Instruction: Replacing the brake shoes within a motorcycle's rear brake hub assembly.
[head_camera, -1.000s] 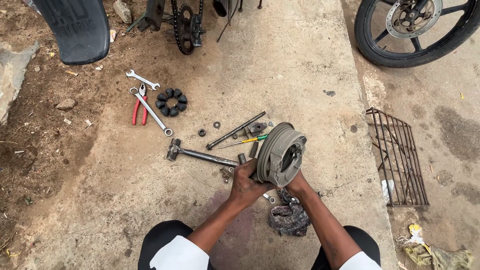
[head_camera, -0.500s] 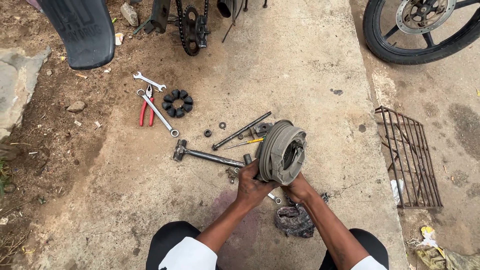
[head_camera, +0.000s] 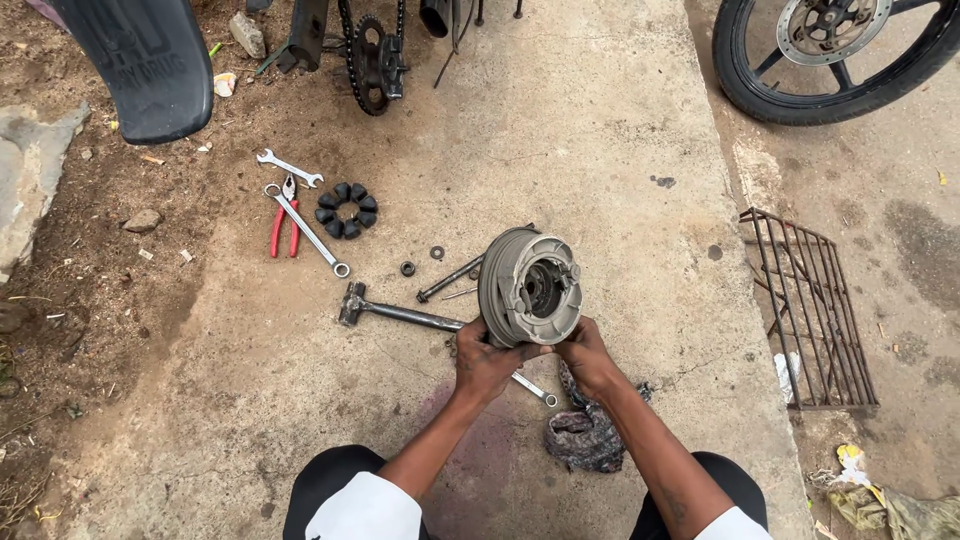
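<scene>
A dark rag (head_camera: 588, 438) lay crumpled on the concrete by my right forearm. My left hand (head_camera: 487, 361) and right hand (head_camera: 585, 355) gripped the lower rim of a grey brake drum (head_camera: 528, 287), tilted on edge. Beyond lay a hammer (head_camera: 398, 312), spanners (head_camera: 305, 228), red pliers (head_camera: 282, 226) and a tyre (head_camera: 835, 55).

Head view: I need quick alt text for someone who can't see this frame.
Both hands, left hand and right hand, hold a grey round brake drum plate upright over a concrete slab. Behind it lie a long axle bolt, spanners, red-handled pliers and a black rubber ring; a dirty rag lies under the right wrist.
</scene>
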